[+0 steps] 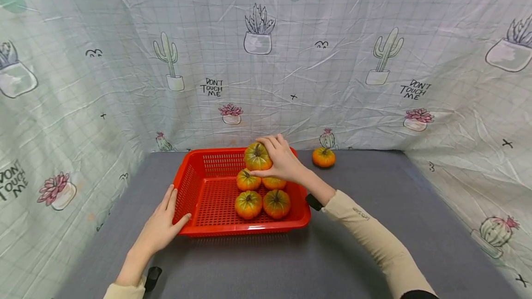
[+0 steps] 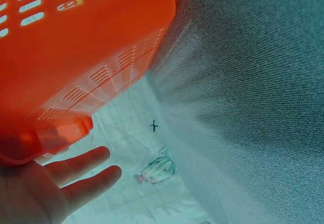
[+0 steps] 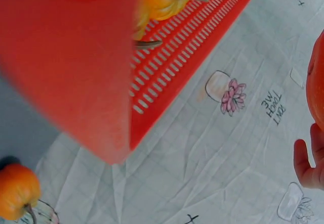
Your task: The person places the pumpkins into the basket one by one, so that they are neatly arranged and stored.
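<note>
My right hand [image 1: 284, 159] grips a small green-and-orange pumpkin [image 1: 256, 157] above the back of a red plastic basket [image 1: 216, 230], thumb and fingers around its sides. In the right wrist view this pumpkin [image 3: 318, 82] shows only in part at the right edge. Several more small pumpkins sit in the basket's right half, among them a front-left one [image 1: 248, 205] and a front-right one [image 1: 276, 204]. At the basket's left side is my left hand [image 1: 160, 225], its thumb by the front-left rim. The left wrist view shows its fingers [image 2: 86, 183] stretched out beside the rim.
One orange pumpkin [image 1: 323, 157] lies on the grey table [image 1: 353, 253] behind and right of the basket. A pale cloth [image 1: 291, 59] printed with cacti hangs around the table's back and sides.
</note>
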The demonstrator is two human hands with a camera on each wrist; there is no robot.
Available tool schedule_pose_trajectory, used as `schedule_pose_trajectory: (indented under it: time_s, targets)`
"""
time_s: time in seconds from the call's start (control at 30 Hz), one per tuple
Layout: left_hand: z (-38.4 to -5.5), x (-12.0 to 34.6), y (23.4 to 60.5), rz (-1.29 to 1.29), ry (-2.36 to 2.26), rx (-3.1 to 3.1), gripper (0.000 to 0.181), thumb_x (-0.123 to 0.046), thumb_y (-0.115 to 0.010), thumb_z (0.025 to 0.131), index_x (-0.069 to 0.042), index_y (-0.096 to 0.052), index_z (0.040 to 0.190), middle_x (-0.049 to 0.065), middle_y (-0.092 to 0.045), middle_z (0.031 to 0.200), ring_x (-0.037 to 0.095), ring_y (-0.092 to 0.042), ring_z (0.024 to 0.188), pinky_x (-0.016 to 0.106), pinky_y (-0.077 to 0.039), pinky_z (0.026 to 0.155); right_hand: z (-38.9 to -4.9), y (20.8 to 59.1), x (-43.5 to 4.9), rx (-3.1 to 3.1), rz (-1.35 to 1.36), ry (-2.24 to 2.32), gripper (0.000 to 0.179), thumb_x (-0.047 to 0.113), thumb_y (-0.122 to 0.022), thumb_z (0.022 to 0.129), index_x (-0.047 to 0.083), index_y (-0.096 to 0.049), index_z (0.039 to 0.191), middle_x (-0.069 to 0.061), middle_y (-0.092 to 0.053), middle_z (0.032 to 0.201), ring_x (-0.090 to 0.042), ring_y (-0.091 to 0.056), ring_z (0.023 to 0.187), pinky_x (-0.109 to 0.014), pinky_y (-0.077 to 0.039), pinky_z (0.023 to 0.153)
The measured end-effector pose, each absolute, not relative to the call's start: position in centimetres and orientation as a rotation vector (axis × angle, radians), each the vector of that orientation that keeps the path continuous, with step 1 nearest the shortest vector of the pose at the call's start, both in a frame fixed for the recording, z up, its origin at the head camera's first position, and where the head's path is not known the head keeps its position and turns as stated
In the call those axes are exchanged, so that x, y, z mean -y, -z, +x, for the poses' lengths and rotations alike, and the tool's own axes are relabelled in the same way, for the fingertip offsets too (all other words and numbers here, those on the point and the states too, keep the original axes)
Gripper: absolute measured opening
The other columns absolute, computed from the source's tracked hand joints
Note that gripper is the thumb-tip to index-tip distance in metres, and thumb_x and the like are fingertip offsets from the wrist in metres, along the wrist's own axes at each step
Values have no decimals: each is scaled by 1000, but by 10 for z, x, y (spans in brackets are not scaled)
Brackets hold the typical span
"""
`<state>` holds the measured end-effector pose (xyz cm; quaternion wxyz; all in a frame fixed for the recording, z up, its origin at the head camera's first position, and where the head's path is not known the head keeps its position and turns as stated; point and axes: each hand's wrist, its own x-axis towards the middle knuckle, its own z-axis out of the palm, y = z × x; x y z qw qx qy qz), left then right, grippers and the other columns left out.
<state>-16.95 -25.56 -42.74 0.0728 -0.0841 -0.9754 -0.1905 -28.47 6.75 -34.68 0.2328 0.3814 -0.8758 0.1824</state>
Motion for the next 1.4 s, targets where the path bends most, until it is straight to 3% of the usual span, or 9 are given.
schedule_pose_trajectory:
  time_s: [0.47, 0.9, 1.4]
  targets:
    - [-169, 255, 427, -265, 587, 2907, 81, -40, -51, 87, 6, -13, 141, 22, -10, 148, 46, -28, 126, 59, -34, 92, -293, 345, -33, 2500, 1021, -519, 79, 58, -66, 67, 13, -42, 127, -3, -47, 122, -18, -34, 93, -34, -33, 76]
    - [-170, 255, 426, -253, 592, 2922, 81, -44, -48, 87, 6, -12, 141, 22, -10, 148, 47, -28, 125, 60, -34, 92, -303, 363, -1, 2572, 925, -576, 75, 61, -63, 68, 16, -42, 124, -2, -47, 119, -20, -36, 96, -36, -37, 81]
    - [-170, 257, 428, -239, 594, 2945, 83, -48, -46, 87, 4, -10, 142, 21, -8, 148, 47, -27, 125, 61, -33, 91, -312, 391, 31, 2733, 859, -523, 79, 64, -53, 75, 14, -35, 133, -4, -43, 129, -21, -35, 103, -33, -34, 83]
